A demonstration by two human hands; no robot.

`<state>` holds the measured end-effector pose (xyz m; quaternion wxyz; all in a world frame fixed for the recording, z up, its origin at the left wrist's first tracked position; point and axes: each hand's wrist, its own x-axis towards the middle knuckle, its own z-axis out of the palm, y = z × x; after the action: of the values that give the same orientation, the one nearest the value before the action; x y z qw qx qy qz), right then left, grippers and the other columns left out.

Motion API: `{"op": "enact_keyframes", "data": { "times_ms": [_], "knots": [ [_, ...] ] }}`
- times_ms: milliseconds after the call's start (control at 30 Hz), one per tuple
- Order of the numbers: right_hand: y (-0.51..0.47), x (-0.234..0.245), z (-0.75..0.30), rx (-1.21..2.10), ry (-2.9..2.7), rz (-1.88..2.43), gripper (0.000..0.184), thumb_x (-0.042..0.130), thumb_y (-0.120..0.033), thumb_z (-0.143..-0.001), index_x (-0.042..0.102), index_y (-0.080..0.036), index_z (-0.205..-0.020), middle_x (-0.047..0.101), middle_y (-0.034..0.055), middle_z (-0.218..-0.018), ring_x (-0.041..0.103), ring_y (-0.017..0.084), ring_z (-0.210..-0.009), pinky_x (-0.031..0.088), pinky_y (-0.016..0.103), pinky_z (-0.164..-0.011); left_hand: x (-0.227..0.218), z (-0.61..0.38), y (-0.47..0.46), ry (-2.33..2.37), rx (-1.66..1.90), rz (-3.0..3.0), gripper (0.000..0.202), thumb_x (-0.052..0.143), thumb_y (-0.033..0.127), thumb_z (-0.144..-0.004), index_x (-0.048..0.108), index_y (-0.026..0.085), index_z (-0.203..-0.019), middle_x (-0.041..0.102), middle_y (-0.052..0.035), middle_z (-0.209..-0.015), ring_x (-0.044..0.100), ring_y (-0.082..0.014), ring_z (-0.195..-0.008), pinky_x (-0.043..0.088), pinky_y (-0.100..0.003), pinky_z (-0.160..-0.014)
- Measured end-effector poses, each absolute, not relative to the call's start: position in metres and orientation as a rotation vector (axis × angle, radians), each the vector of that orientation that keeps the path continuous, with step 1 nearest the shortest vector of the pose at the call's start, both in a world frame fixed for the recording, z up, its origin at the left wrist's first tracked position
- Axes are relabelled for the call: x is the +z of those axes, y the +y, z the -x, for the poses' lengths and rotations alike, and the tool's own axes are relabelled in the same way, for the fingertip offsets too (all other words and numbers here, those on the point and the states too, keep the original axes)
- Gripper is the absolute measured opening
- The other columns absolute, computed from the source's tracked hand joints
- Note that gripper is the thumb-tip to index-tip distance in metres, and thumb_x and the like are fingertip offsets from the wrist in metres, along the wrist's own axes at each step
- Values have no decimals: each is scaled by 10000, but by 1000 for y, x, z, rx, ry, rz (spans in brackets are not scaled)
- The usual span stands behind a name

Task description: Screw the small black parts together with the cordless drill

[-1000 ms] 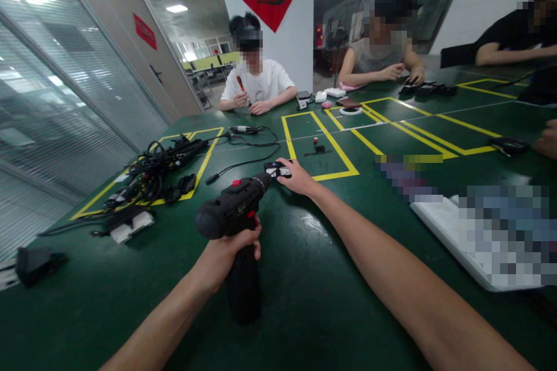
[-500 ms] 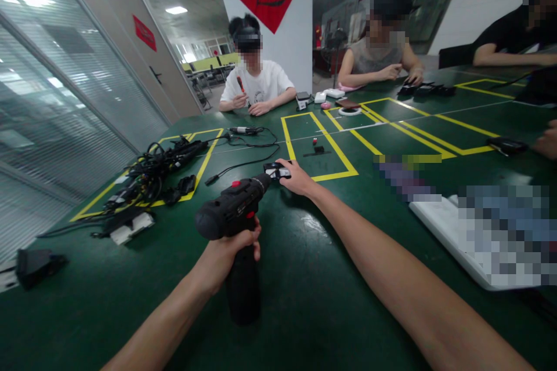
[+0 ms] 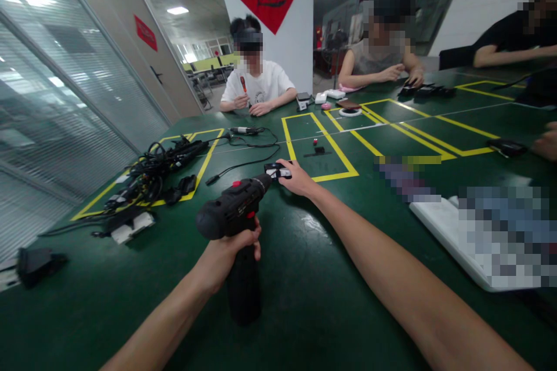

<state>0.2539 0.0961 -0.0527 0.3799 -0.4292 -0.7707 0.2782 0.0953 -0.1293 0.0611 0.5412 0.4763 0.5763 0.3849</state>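
Note:
My left hand (image 3: 237, 246) is wrapped round the grip of a black cordless drill (image 3: 230, 206) with red buttons. The drill's chuck points away and to the right, with its tip at a small black-and-white device (image 3: 277, 171) on the green table. Whether the bit touches the device or only hovers at it, I cannot tell. On the device's right side my right hand (image 3: 296, 178) grips it, fingers curled over its far edge. The device's exact kind is too small to make out.
Left of the drill lies a tangle of black cables and adapters (image 3: 161, 171). A thin cable (image 3: 248, 163) runs behind the device. A white tray (image 3: 452, 237) stands at the right. Beyond the yellow-taped table, a person (image 3: 256, 84) holds a screwdriver (image 3: 243, 84); other people sit further right.
Both my hands, the drill and the device stay almost still. Across the table, the person's screwdriver has tilted slightly and shifted a little.

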Motion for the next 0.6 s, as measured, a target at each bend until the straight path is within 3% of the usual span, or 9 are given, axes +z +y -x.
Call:
{"op": "enact_keyframes", "data": {
  "times_ms": [600],
  "knots": [
    [95, -51, -256, 726, -1966, 1104, 602, 609, -240, -790, 516, -281, -1383, 487, 90, -1251, 576, 248, -1134, 437, 417, -1039, 64, -97, -129, 1384, 907, -1095, 267, 671, 307, -717, 580, 157, -918, 597, 1, -632, 554, -146, -571, 417, -275, -611]
  ]
}}
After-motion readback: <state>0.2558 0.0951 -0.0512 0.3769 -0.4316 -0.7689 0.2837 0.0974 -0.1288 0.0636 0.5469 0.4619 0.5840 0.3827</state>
